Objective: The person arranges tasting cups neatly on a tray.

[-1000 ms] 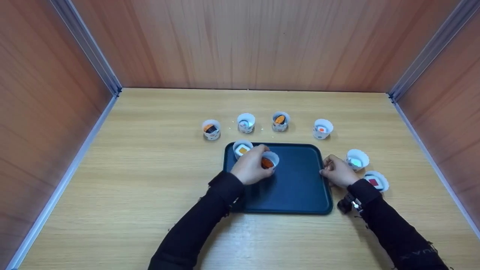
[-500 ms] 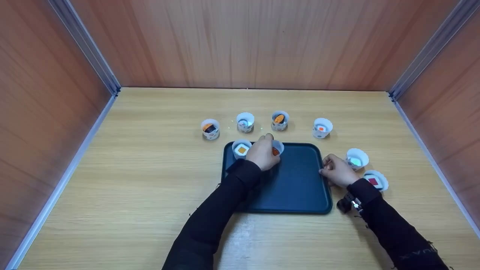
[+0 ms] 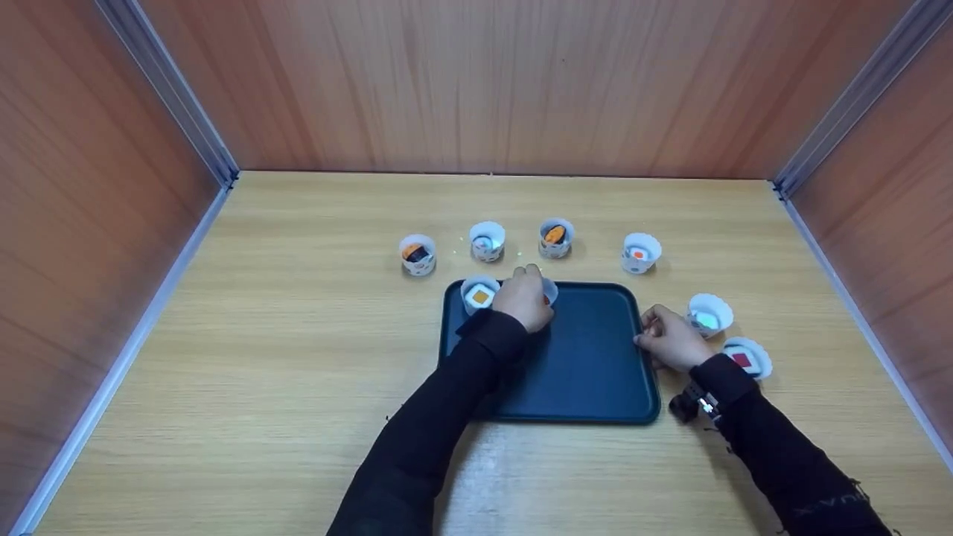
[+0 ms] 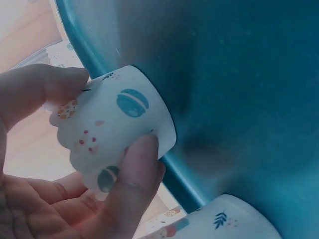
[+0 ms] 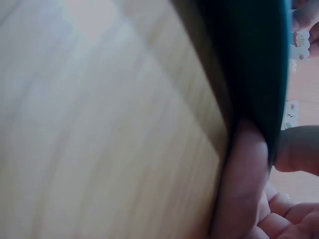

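My left hand [image 3: 523, 299] grips a white paper baking cup [image 4: 109, 119] between thumb and fingers, at the far edge of the dark green tray [image 3: 588, 365]. The cup has a scalloped rim and printed motifs, and its base appears to touch the tray in the left wrist view. Something reddish-brown inside it is mostly hidden by the hand. Just left of it on the tray stands a second baking cup [image 3: 480, 294] holding a white piece with a yellow square. My right hand [image 3: 672, 340] pinches the tray's right rim, its fingertip [image 5: 246, 149] under the edge in the right wrist view.
Behind the tray stand several more baking cups, among them one with orange and black contents [image 3: 418, 255] and one with an orange dot [image 3: 640, 253]. Two others, a cup with green contents [image 3: 709, 316] and a cup with a red square [image 3: 747, 359], flank my right hand. Wooden walls [image 3: 484, 89] enclose the table.
My left hand has carried its cup away from me, to the tray's far edge beside the other cup. Over the last half second it shifted only slightly. My right hand has stayed on the rim.
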A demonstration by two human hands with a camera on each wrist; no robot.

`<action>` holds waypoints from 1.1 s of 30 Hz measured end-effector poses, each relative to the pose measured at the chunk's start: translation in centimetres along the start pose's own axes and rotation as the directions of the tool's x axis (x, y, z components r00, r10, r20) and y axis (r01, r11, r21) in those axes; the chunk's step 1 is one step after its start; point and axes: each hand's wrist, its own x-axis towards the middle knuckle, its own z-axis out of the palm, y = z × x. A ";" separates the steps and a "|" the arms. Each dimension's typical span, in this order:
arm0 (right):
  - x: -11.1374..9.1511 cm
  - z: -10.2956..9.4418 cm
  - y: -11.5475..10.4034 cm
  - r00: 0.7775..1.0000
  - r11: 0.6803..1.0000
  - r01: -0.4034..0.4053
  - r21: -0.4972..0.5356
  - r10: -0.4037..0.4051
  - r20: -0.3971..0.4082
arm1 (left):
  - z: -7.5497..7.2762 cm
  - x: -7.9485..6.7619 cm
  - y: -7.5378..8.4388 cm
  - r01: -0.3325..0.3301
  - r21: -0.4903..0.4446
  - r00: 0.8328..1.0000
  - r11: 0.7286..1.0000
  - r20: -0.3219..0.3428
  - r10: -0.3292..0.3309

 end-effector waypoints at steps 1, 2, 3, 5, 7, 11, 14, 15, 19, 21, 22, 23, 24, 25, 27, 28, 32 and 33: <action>0.0 0.0 0.0 1.000 1.000 0.000 -0.004 0.000 -0.002 | 0.0 0.0 0.0 0.000 -0.002 1.000 1.000 0.002 0.000; 0.0 0.0 0.0 1.000 1.000 -0.002 -0.007 0.002 -0.004 | 0.0 0.0 0.0 0.000 -0.004 1.000 1.000 0.003 0.000; 0.0 0.0 -0.1 1.000 1.000 -0.003 -0.011 0.003 -0.006 | 0.0 -0.1 -0.1 0.000 -0.002 1.000 1.000 0.005 0.000; 0.0 0.1 -0.1 1.000 1.000 -0.005 -0.017 0.005 -0.011 | 0.0 -0.2 -0.1 0.003 0.003 1.000 1.000 0.009 -0.003; 0.0 0.2 -0.1 1.000 1.000 -0.004 -0.020 0.004 -0.014 | -0.1 -0.3 -0.2 0.007 0.007 1.000 1.000 0.013 -0.007; 0.0 0.3 -0.1 1.000 1.000 -0.005 -0.012 0.005 -0.017 | -0.3 -0.6 -0.2 0.010 0.002 1.000 1.000 0.023 -0.010; 0.0 0.3 0.0 1.000 1.000 0.007 -0.002 -0.007 -0.021 | -0.6 -0.9 -0.1 0.005 -0.002 1.000 1.000 0.015 -0.005; 0.0 0.3 0.1 1.000 1.000 0.013 -0.002 -0.013 -0.022 | -0.6 -0.9 -0.1 0.003 -0.004 1.000 1.000 0.014 -0.003; 0.0 0.2 0.2 0.999 1.000 0.028 -0.004 -0.028 -0.026 | -1.2 -1.1 -0.1 -0.020 -0.043 1.000 0.999 0.001 0.021; 0.0 0.1 0.2 0.999 1.000 0.025 -0.008 -0.026 -0.025 | -1.6 -1.3 -0.2 -0.045 -0.084 0.999 0.995 -0.011 0.044; 0.0 0.1 0.2 0.999 1.000 0.023 -0.010 -0.023 -0.025 | -1.9 -1.4 -0.3 -0.063 -0.112 0.998 0.992 -0.022 0.061; 0.1 0.1 0.2 0.999 1.000 0.021 -0.013 -0.022 -0.025 | -2.1 -1.5 -0.5 -0.084 -0.137 0.996 0.987 -0.034 0.080; 0.0 0.1 0.1 1.000 1.000 0.020 -0.015 -0.021 -0.023 | -2.4 -1.7 -0.7 -0.107 -0.161 0.994 0.981 -0.048 0.100; 0.0 0.0 0.1 1.000 1.000 0.019 -0.018 -0.019 -0.023 | -2.6 -1.8 -1.0 -0.130 -0.183 0.991 0.975 -0.062 0.120; 0.0 0.0 0.1 1.000 1.000 0.016 -0.023 -0.017 -0.024 | -3.1 -2.2 -1.6 -0.176 -0.219 0.983 0.960 -0.095 0.159; 0.0 0.0 0.0 1.000 1.000 0.014 -0.026 -0.015 -0.023 | -3.4 -2.4 -2.0 -0.197 -0.233 0.978 0.952 -0.115 0.174; 0.0 -0.1 -0.1 1.000 0.999 0.009 -0.033 -0.009 -0.020 | -4.6 -3.0 -3.8 -0.230 -0.254 0.965 0.939 -0.187 0.186; 0.0 -0.1 -0.2 1.000 0.999 0.009 -0.031 -0.010 -0.020 | -5.0 -3.1 -4.3 -0.229 -0.256 0.962 0.939 -0.204 0.180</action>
